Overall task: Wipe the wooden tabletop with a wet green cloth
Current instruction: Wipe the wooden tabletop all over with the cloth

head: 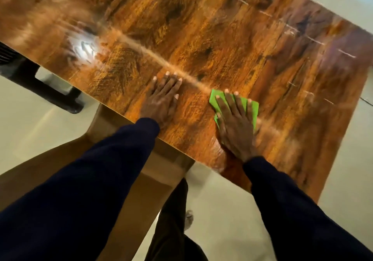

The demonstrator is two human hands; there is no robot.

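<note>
The wooden tabletop (201, 28) fills most of the view, glossy brown with dark grain and a pale seam running across it. A folded bright green cloth (253, 107) lies flat on it near the front edge. My right hand (235, 125) presses down on the cloth with fingers spread; most of the cloth is hidden under the palm. My left hand (163, 97) rests flat on the bare wood to the left of the cloth, fingers together, holding nothing. Both arms wear dark navy sleeves.
A black chair (40, 83) stands at the left, partly under the table. A wooden table leg (161, 180) drops below the front edge, beside my dark trouser leg. Pale floor surrounds the table. A lamp glare (84, 47) shines on the wood.
</note>
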